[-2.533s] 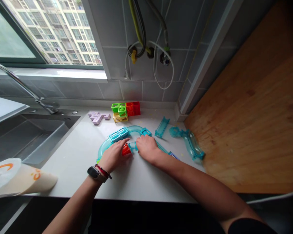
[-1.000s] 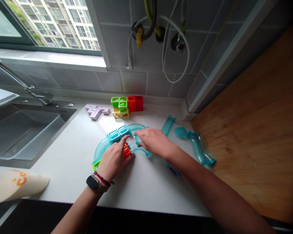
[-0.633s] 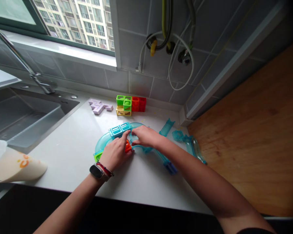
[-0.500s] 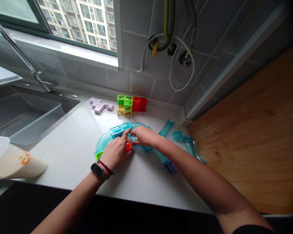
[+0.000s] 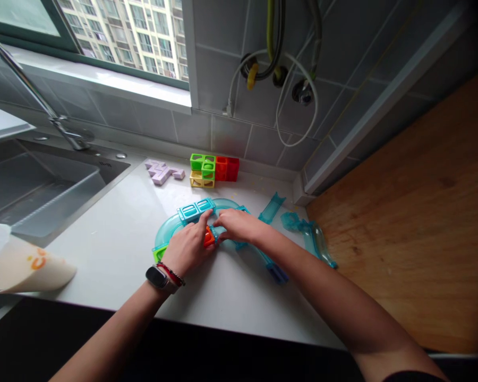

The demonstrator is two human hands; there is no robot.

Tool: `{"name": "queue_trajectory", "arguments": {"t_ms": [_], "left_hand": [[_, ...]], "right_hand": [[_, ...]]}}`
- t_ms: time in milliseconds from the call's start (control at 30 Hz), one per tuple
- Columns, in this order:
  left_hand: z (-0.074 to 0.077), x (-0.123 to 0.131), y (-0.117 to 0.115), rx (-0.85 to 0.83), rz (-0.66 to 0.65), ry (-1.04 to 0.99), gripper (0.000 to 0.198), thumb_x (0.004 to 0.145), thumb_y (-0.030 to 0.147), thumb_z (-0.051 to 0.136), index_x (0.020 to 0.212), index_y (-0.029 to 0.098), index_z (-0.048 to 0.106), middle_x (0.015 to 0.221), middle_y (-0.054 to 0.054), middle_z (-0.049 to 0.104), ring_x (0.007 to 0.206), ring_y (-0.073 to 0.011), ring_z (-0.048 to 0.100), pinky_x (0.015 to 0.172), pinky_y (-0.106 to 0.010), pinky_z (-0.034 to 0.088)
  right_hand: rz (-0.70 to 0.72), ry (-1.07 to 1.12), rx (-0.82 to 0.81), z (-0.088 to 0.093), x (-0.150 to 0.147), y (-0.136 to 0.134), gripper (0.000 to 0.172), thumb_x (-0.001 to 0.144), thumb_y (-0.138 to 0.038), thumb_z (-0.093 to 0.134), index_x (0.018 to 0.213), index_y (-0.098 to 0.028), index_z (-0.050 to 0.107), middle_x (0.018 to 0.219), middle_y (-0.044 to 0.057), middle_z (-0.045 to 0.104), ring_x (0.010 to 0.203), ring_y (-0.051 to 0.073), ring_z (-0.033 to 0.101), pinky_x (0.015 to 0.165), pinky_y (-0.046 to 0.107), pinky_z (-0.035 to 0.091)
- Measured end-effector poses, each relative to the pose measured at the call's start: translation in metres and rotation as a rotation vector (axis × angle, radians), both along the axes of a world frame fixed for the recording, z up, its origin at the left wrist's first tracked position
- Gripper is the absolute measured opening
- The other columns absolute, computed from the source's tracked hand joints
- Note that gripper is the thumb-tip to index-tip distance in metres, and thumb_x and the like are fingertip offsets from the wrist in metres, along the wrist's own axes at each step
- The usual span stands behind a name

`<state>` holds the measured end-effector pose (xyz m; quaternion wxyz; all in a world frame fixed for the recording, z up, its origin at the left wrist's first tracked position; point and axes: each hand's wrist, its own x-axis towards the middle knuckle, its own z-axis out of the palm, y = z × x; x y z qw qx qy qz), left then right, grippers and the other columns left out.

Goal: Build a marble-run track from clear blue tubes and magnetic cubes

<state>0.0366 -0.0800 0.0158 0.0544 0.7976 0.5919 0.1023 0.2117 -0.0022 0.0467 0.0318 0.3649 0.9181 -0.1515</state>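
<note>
A: Kitchen corner, window (image 5: 127, 32) behind, sink (image 5: 118, 168) off left, toy parts spread over pale surface (image 5: 115, 260). Working piece, location?

B: Mid-surface: turquoise track piece (image 5: 219, 232), within the curve of the turquoise tube (image 5: 166, 233), just right of the orange-red block (image 5: 209, 237).

A: Changed lately?

B: Yes. A second ago, held up apart from the block; now brought down right beside it. Contact too hidden to confirm. Judging from that, probably at the joining step, ends nearly matched, not clearly locked.

A: Fingers?

B: On the left hand (image 5: 188, 243), curled around the block from the near side, index stretched out close to the two-window blue block (image 5: 196, 209). On the right hand (image 5: 237, 223), pinching the track piece, thumb nearer, index farther.

A: Pointing which way?

B: Visible end facing left, toward the block. Long axis apparently left to right, roughly along the surface. Far end covered by the right hand; bend or tilt, cannot tell.
</note>
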Motion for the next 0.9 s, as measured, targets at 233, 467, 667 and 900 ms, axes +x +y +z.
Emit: {"name": "queue_trajectory", "arguments": {"t_ms": [233,467,667,900], "left_hand": [[0.002,0.001,0.0,0.022,-0.003,0.043,0.072,0.095,0.049,0.054,0.154,0.018,0.026,0.094,-0.01,0.072,0.089,-0.0327,0.071,0.07,-0.035,0.049],[0.003,0.001,0.002,0.009,-0.036,0.01,0.073,0.092,0.04,0.061,0.154,0.02,0.028,0.098,-0.011,0.073,0.09,-0.0326,0.072,0.072,-0.035,0.05],[0.004,0.001,0.001,0.005,-0.021,-0.002,0.078,0.089,0.042,0.064,0.155,0.022,0.027,0.114,-0.013,0.072,0.1,-0.0334,0.071,0.076,-0.037,0.054],[0.004,-0.001,0.0,-0.018,-0.026,-0.013,0.068,0.094,0.053,0.057,0.151,0.024,0.033,0.12,-0.012,0.07,0.105,-0.0332,0.07,0.078,-0.038,0.054]], "right_hand": [[0.083,-0.078,0.148,0.0,-0.009,-0.006,0.017,0.082,-0.025,0.079,0.097,-0.017,0.078,0.1,0.009,0.073,0.094,0.025,0.071,0.079,0.029,0.056],[0.126,-0.064,0.131,-0.004,-0.01,-0.004,0.02,0.082,-0.026,0.08,0.099,-0.015,0.077,0.099,0.011,0.075,0.094,0.027,0.072,0.078,0.029,0.056],[0.113,-0.076,0.075,0.009,-0.005,-0.006,0.036,0.079,-0.032,0.084,0.109,-0.016,0.075,0.101,0.01,0.076,0.094,0.026,0.072,0.078,0.029,0.056],[-0.084,-0.188,0.075,0.037,0.009,-0.013,0.034,0.075,-0.028,0.087,0.106,-0.017,0.077,0.108,0.012,0.077,0.1,0.03,0.073,0.083,0.033,0.058]]}}
